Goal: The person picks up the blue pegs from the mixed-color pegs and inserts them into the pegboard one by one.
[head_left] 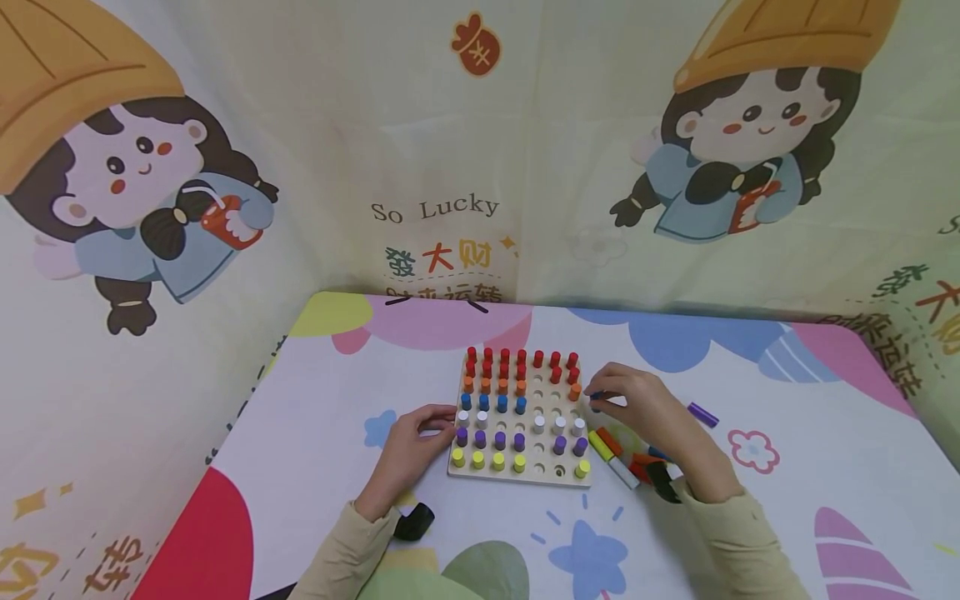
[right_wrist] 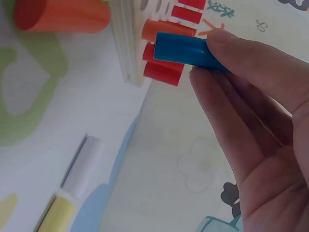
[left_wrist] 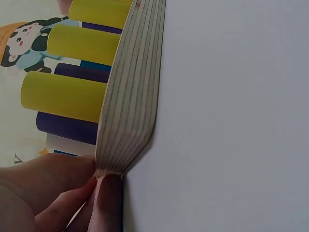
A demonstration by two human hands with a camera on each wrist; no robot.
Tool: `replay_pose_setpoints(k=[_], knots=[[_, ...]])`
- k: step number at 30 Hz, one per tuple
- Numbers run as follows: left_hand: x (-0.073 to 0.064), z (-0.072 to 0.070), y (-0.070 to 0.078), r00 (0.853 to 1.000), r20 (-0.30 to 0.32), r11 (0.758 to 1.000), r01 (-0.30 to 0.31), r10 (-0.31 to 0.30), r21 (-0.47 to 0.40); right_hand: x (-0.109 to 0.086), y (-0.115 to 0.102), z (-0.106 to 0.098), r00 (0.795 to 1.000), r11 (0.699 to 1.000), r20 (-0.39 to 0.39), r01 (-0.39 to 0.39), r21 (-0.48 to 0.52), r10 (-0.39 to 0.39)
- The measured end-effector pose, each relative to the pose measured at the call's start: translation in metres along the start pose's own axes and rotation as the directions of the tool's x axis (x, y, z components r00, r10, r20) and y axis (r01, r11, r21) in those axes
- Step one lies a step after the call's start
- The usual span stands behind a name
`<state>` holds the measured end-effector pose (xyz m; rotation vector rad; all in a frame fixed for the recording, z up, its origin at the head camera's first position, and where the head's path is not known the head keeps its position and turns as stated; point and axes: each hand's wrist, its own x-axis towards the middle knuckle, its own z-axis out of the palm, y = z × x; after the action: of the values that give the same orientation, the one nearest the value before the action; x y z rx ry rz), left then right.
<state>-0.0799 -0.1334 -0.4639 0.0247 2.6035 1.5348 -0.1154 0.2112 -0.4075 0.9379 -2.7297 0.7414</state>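
Observation:
A wooden pegboard (head_left: 517, 477) lies on the table, with rows of red, orange, blue, white, purple and yellow pegs upright in it. Several holes toward its right side are bare. My left hand (head_left: 415, 446) grips the board's left edge; up close, the thumb (left_wrist: 53, 176) rests at the top edge and a finger lies against the side. Between thumb and fingertips, my right hand (head_left: 637, 406) pinches a blue peg (right_wrist: 181, 48), just off the board's right edge beside the end orange peg (head_left: 574, 392). Most of the blue peg sticks out past the fingertips.
Loose pegs lie right of the board: a yellow one (head_left: 600, 446), an orange one (head_left: 611, 440), a white one (head_left: 623, 472) and others partly under the right wrist. Farther right is a purple peg (head_left: 703, 415). A printed cloth wall (head_left: 555, 275) rises behind the table.

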Motion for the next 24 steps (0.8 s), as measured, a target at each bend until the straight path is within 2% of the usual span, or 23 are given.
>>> replay_pose_setpoints(k=[8, 17, 24], knots=[[0.000, 0.000, 0.000, 1.000, -0.001, 1.000, 0.001, -0.001, 0.005, 0.006, -0.007, -0.001, 1.000, 1.000, 0.023, -0.004, 0.030, 0.004], [-0.001, 0.000, 0.000, 1.000, 0.001, 1.000, -0.003, 0.003, 0.003, 0.012, -0.013, -0.001, 0.999, 0.999, 0.014, 0.035, 0.035, -0.035], [0.000, 0.000, 0.000, 1.000, -0.006, 1.000, -0.006, 0.006, 0.004, 0.017, -0.015, 0.000, 0.999, 0.998, 0.016, 0.032, 0.051, -0.033]])
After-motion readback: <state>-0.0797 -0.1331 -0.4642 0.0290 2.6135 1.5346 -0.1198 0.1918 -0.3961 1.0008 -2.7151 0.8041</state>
